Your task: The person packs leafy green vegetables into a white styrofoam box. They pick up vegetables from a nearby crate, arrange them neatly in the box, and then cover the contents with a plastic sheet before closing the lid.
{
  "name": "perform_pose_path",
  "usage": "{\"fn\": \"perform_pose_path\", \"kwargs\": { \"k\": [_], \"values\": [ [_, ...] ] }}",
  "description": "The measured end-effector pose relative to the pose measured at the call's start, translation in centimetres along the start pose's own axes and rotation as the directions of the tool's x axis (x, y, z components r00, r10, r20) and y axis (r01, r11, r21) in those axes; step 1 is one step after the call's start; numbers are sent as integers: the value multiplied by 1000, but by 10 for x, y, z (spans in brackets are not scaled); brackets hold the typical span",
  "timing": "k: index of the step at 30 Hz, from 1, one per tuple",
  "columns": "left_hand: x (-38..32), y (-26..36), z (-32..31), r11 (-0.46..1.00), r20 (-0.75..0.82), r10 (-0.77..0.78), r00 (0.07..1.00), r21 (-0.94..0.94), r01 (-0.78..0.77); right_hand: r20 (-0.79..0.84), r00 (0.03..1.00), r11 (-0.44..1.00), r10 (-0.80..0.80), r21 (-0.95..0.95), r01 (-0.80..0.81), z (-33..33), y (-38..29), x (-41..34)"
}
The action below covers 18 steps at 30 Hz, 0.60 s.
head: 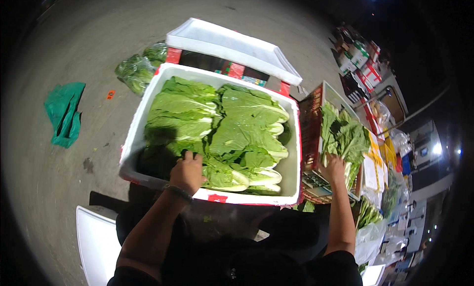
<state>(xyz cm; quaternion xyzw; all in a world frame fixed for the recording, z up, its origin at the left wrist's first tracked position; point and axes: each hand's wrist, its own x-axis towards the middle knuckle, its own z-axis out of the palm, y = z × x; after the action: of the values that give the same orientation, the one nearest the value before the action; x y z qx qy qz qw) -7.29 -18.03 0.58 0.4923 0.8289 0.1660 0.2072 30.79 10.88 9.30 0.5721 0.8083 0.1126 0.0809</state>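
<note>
A white foam box (296, 152) edged with red tape stands before me, packed with long-leaved heads of green lettuce (240, 130) in two rows. The pale stalk ends of the right row point right. My left hand (187, 173) is over the box's near side, its fingers curled down among the leaves; whether it grips any is hidden. To the right, my right hand (333, 167) has its fingers around leafy greens (350, 138) in a printed cardboard box (313, 112). Part of that grip is hidden.
A white foam lid (229, 38) is propped behind the box. Bagged greens (135, 73) and a green plastic bag (66, 114) lie on the concrete floor. Another white foam piece (97, 245) stands at lower left. Stacked boxes (364, 67) and more produce (368, 212) line the right.
</note>
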Motion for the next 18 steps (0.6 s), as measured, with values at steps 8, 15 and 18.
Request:
{"fn": "perform_pose_path", "kwargs": {
  "k": [8,15,18],
  "values": [
    [8,-17,-6,989,5,149,989,4,-149,63,989,900,-136,426,97,27,-41,-18],
    [8,-19,-15,938,-50,344,938,-18,-345,240,966,920,-99,392,-3,35,-56,-3],
    [5,-15,-15,960,3,280,960,30,-280,-13,992,919,-125,375,121,42,-68,-4]
  ]
}}
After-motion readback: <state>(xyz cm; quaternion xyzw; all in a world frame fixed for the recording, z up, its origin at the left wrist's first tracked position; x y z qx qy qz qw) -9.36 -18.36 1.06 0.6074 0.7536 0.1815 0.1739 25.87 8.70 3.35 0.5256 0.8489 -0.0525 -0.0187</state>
